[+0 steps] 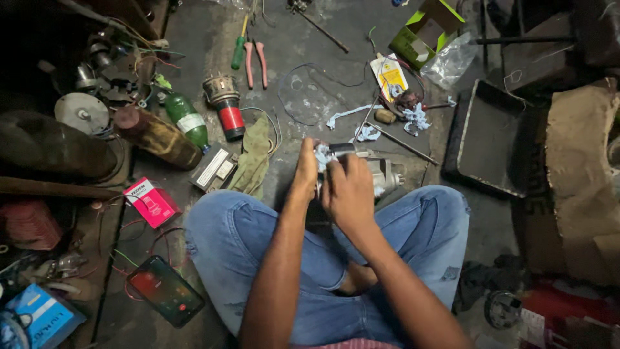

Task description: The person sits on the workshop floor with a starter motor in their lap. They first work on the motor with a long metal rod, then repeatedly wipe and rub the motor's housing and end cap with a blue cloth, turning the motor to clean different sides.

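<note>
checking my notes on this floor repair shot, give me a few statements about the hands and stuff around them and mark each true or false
1. Both hands, the left hand and right hand, are on a small grey motor held above the knees. True.
2. The phone on the floor has a dark, switched-off screen. False: its screen is lit.
3. A green-handled screwdriver lies beside red-handled pliers. True.
4. The pink box sits on the person's right side. False: it lies to their left, near the left knee.
5. The green bottle stands upright. False: it lies on its side by a brown bottle.
</note>
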{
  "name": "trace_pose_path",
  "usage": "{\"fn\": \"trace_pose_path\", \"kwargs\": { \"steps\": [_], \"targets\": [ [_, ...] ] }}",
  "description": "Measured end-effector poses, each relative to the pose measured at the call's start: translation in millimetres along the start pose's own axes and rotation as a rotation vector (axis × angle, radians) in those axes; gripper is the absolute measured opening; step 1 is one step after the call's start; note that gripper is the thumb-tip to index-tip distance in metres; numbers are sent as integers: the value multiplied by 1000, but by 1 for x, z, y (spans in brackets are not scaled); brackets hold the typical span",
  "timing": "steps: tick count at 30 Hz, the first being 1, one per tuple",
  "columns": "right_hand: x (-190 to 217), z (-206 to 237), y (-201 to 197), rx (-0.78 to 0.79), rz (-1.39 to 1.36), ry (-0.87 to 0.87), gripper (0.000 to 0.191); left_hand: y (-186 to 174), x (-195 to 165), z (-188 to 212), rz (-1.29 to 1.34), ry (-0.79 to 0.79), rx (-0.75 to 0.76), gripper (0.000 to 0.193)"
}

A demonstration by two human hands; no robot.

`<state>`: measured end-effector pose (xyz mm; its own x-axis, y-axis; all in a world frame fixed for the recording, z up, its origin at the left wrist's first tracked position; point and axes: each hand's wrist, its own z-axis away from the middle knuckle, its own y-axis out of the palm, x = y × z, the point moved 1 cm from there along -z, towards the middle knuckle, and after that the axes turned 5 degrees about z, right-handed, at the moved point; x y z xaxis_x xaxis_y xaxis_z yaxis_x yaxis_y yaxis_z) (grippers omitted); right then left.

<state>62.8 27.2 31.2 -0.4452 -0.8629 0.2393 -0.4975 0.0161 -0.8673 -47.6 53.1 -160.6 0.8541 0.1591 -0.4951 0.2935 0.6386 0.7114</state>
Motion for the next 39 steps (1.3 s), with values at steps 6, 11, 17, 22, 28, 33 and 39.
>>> {"fn": "trace_pose_path", "kwargs": {
  "steps": [6,11,17,22,28,33,39],
  "targets": [
    [-6,18,-14,53,-23,96,24,1,3,1,-58,23,10,41],
    [-11,32,-20,-23,-27,22,27,7,-4,3,-149,16,-59,43],
    [-27,60,-27,-89,26,-12,27,16,-13,18,-379,76,-116,49],
    [-41,61,-27,-178,123,158,25,21,-20,24,-428,93,-140,49],
    [-31,42,-20,-86,-10,160,33,22,-19,22,-410,98,-131,48],
    [-27,35,-8,-77,-52,42,27,23,-19,24,-400,97,-124,47],
    [-87,1,0,-48,-1050,708,24,28,-24,30,-383,86,-134,44]
  ]
}}
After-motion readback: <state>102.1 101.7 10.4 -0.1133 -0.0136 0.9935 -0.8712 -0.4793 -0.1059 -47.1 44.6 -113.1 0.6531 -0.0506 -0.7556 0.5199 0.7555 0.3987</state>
